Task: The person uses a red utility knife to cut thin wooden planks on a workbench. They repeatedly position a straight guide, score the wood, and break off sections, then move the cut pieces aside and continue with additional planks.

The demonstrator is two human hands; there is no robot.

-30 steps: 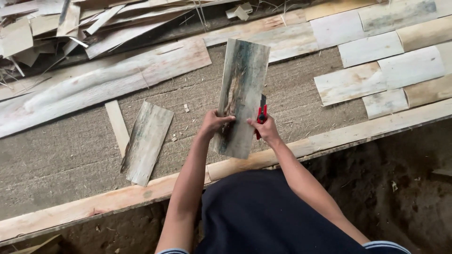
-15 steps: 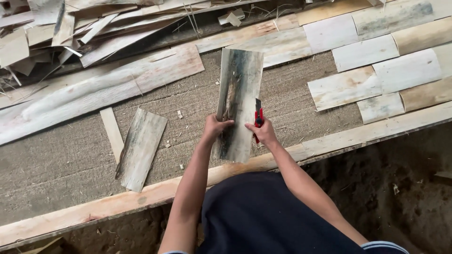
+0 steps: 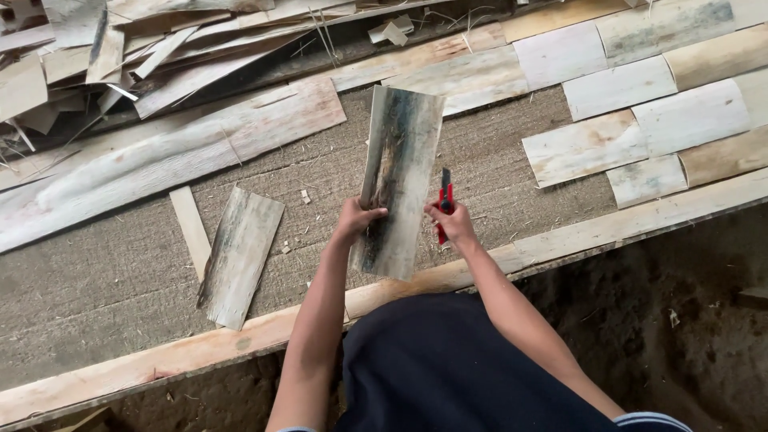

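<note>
- Fingers of my left hand (image 3: 354, 222) are curled round the left edge of the sheet (image 3: 398, 182), thumb on its face, gripping it low down.
- My right hand (image 3: 453, 225) is closed round a red cutter (image 3: 444, 204), blade end pointing up, just beside the sheet's right edge; whether the blade touches the wood I cannot tell.
- The sheet is a long, dark-streaked veneer strip, held up off the bench (image 3: 104, 296) and leaning a little to the right, its bottom corner over the rail (image 3: 200, 352).
- Both my forearms reach forward from my body, elbows low, wrists close together with the sheet between them.
- Just past my hands the bench's coarse grey surface lies open on either side of the sheet.
- To the left, near but apart from my left arm, a second strip (image 3: 238, 254) lies flat, with a narrow pale slat (image 3: 190, 230) beside it.
- The rail, a pale wooden plank, runs along the near edge of the bench, right under my wrists.
- To the right, pale rectangular sheets (image 3: 632, 120) lie in overlapping rows, well apart from the cutter.
- At the far left edge, long boards (image 3: 168, 156) and a heap of scraps (image 3: 72, 56) crowd the bench's back.
</note>
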